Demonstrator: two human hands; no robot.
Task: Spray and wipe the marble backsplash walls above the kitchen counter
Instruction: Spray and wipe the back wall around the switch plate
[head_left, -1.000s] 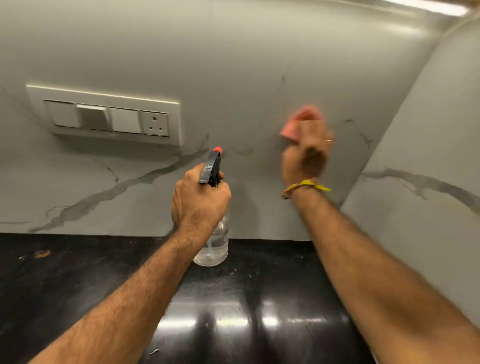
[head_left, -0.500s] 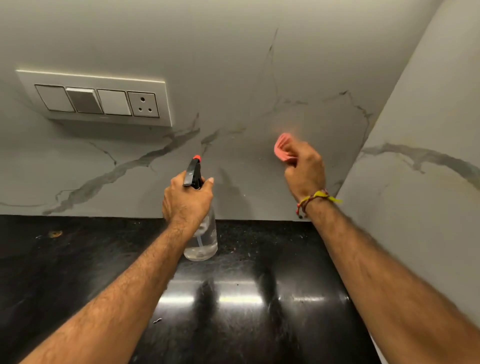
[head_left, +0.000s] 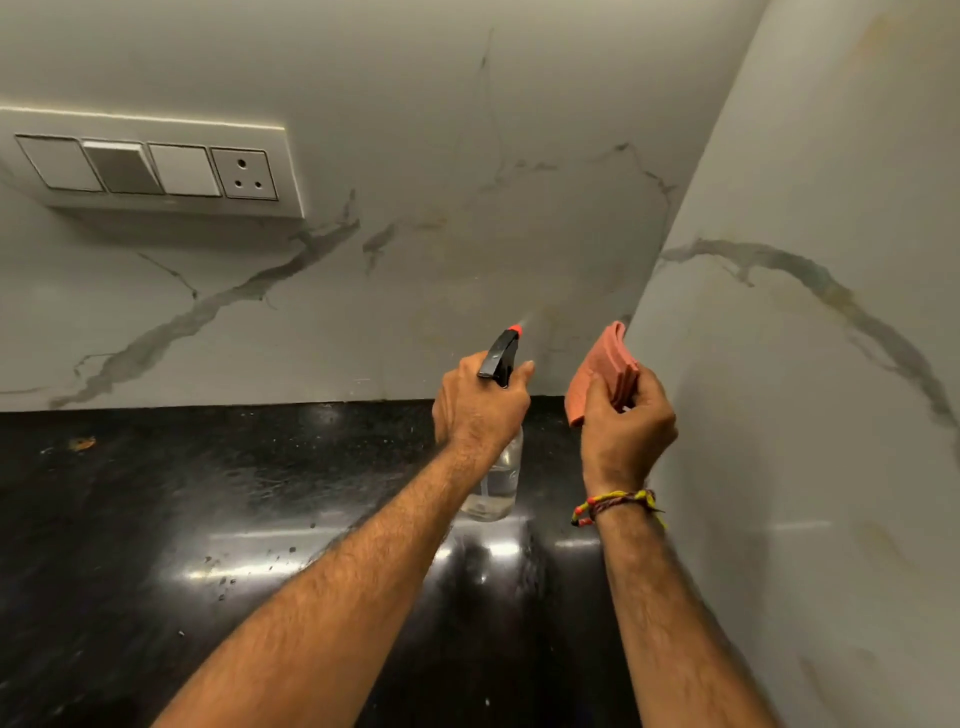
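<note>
Left hand (head_left: 480, 410) wrapped round the neck of a clear plastic spray bottle with black trigger head and orange nozzle tip (head_left: 501, 358), fingers curled tight on it, one fingertip over the trigger. Bottle upright, held above the glossy black stone desk (head_left: 208, 519), nozzle aimed up and right at the corner; faint mist streak off the tip (thin, barely visible). Lower part of the bottle showing below the hand, clear liquid inside.

Right hand (head_left: 626, 431) gripping a folded salmon-pink cleaning cloth (head_left: 602, 371), thumb on the front face, fingers curled behind, cloth sticking up out of the grip. Cloth just beside the corner where the two walls meet; touching or not, cannot tell. Braided yellow-red-black thread bracelet (head_left: 615, 506) on the right wrist.

Grey-veined white marble back wall (head_left: 441, 208) straight ahead, running down to the desk. Matching white marble side wall (head_left: 805, 364) on the right, long grey-gold vein across it. White rectangular switch plate with three rocker switches and a three-pin socket (head_left: 156, 166) mounted upper left on the back wall, well apart from both hands.

Desk surface speckled with small light flecks, light reflections near the forearms, small orange-brown scrap (head_left: 82, 443) at far left near the wall.
</note>
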